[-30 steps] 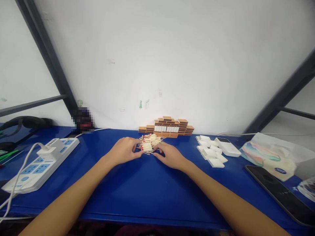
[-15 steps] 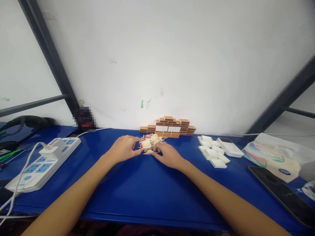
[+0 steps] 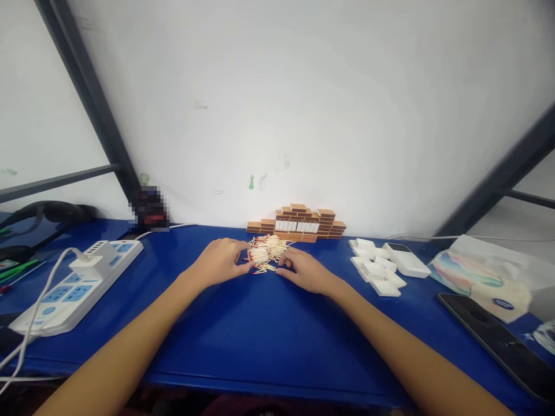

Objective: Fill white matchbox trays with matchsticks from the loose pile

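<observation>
My left hand (image 3: 219,261) rests on the blue table (image 3: 260,329) with its fingers closed on a small white matchbox tray (image 3: 258,255) filled with red-tipped matches. My right hand (image 3: 303,270) lies just right of it, fingertips pinched together at the edge of a loose pile of matches (image 3: 271,249). What the right fingers hold is too small to make out. Behind the pile, a stack of brown matchboxes (image 3: 299,222) stands against the white wall.
Several white empty trays (image 3: 376,267) and a white flat device (image 3: 405,259) lie to the right. Farther right are a tissue pack (image 3: 477,277) and a dark phone (image 3: 498,341). A white-and-blue power strip (image 3: 73,283) with a plugged charger sits at the left.
My right hand has shifted slightly to the right, off the tray and onto the loose matches. The left hand keeps the tray in nearly the same place.
</observation>
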A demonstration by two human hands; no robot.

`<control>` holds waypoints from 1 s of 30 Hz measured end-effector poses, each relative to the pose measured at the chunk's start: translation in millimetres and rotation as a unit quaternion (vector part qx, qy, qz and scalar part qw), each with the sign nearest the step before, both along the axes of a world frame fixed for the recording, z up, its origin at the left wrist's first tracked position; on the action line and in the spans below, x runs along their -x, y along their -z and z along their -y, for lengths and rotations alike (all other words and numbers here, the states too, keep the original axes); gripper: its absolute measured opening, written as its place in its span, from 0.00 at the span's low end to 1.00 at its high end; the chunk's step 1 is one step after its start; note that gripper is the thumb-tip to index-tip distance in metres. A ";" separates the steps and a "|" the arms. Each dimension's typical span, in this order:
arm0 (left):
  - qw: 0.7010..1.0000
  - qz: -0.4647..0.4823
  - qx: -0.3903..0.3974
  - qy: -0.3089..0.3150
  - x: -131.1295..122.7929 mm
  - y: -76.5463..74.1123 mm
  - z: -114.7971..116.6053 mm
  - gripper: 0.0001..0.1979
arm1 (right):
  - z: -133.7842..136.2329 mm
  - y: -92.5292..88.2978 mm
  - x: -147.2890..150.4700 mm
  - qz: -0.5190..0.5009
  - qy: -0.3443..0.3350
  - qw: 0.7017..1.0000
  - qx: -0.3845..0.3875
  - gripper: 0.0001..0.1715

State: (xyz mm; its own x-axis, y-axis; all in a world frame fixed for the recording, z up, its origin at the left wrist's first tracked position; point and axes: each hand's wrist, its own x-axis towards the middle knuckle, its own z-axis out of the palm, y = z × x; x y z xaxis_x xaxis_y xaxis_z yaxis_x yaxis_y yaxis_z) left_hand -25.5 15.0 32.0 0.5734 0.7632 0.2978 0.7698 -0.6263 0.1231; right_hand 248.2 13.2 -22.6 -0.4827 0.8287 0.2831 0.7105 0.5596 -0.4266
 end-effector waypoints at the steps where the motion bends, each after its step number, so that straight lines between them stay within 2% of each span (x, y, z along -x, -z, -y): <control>1: 1.000 -0.001 0.001 0.001 -0.5 1.0 -0.1 0.16 | -0.7 1.1 1.2 -0.001 -0.003 1.000 0.001 0.06; 6: 1.000 -0.007 0.005 -0.001 -1.2 3.7 -2.2 0.17 | -0.8 3.3 8.0 0.025 -0.007 1.000 0.008 0.07; 11: 1.000 -0.008 0.013 0.003 -1.6 3.6 -2.2 0.18 | 2.5 -8.0 -3.0 0.083 0.038 0.996 -0.006 0.05; 14: 1.000 0.002 0.027 0.015 -4.2 3.9 0.6 0.18 | 5.7 -19.3 -9.1 0.043 0.033 0.997 -0.048 0.06; 18: 0.998 0.017 0.041 0.049 -8.7 4.5 5.7 0.16 | 15.7 -29.3 0.7 0.005 0.007 0.998 -0.069 0.05; 25: 0.994 0.029 0.061 0.083 -14.9 6.3 12.6 0.14 | 25.8 -21.2 17.8 0.036 -0.010 0.997 -0.069 0.03; 30: 0.993 0.040 0.069 0.088 -13.6 5.8 11.3 0.16 | 24.7 -22.7 15.0 -0.040 -0.008 0.996 -0.079 0.05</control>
State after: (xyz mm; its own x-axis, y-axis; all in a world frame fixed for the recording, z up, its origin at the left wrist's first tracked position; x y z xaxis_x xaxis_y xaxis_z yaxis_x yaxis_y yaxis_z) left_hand -11.9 3.7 26.2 0.6801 0.6902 0.2470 0.6343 -0.7230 0.2739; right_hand 233.2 -11.4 0.1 -0.4671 0.7628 0.4471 0.6679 0.6358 -0.3869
